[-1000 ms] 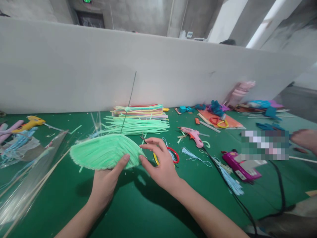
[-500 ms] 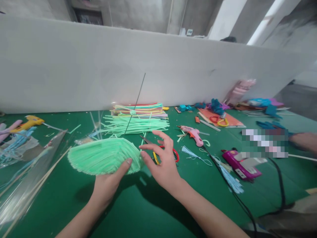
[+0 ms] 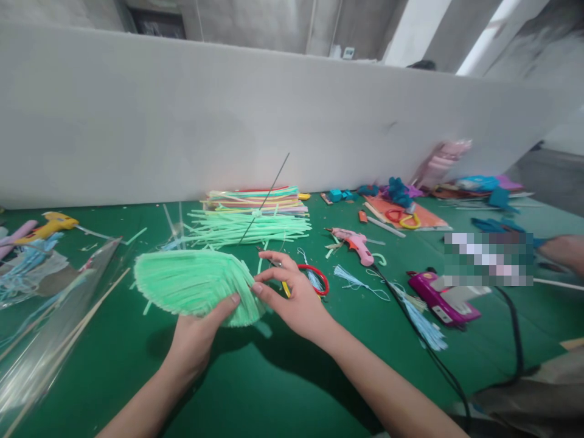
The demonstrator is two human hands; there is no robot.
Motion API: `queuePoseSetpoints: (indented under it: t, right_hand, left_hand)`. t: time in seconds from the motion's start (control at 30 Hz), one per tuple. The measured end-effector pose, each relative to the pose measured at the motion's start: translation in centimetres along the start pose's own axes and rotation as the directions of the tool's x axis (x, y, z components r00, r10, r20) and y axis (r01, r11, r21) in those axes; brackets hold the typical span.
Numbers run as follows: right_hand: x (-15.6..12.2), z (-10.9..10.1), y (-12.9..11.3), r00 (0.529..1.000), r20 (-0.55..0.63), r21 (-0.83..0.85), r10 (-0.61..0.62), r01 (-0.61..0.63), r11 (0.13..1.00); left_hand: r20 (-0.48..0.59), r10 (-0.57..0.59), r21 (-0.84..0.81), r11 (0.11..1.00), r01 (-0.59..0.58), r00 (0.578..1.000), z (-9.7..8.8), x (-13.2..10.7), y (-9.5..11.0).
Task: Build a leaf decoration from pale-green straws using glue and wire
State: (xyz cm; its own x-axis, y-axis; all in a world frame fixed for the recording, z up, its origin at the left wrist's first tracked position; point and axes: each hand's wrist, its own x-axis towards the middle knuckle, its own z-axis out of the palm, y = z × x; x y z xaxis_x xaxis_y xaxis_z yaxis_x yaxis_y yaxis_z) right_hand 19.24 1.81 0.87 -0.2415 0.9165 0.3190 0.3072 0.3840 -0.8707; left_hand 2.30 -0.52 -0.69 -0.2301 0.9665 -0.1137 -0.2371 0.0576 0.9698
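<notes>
My left hand (image 3: 201, 337) grips the near edge of a fan-shaped bundle of light green fuzzy strips (image 3: 191, 283), thumb on top. My right hand (image 3: 292, 298) pinches the bundle's right end, fingers curled over it. A thin dark wire (image 3: 264, 198) sticks up and to the right from the bundle. Just beyond my right hand lie scissors with red and yellow handles (image 3: 314, 277).
Loose green strips (image 3: 246, 228) and a stack of coloured strips (image 3: 260, 199) lie behind on the green table (image 3: 255, 389). Pink glue gun (image 3: 356, 243), purple glue gun (image 3: 442, 298) with black cord, yellow glue gun (image 3: 50, 225), clear plastic bag (image 3: 50, 328) at left. Another person's hand (image 3: 563, 252) at right.
My right hand spread open half a second ago, then closed back onto the bundle's right end. The wire has tilted further right. The bundle shifted slightly.
</notes>
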Motion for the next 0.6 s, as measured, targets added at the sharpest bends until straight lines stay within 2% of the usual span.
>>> queuePoseSetpoints:
  t: [0.23,0.47,0.6]
  right_hand:
    - [-0.11,-0.23,-0.26,0.999,0.021,-0.021,-0.05,0.051,0.999]
    - [-0.3,-0.03,-0.58,0.997,0.073,-0.07,-0.038,0.043,0.997]
    - [-0.15,0.05,-0.33,0.998,0.056,-0.084,-0.023,0.027,0.996]
  left_hand:
    - [0.017,0.029,0.039,0.999,-0.03,0.999,0.19,0.0,0.57]
    - [0.05,0.081,0.104,0.991,-0.086,0.995,0.11,0.25,0.62]
    - [0.028,0.093,0.11,0.989,-0.096,0.995,0.05,0.43,0.55]
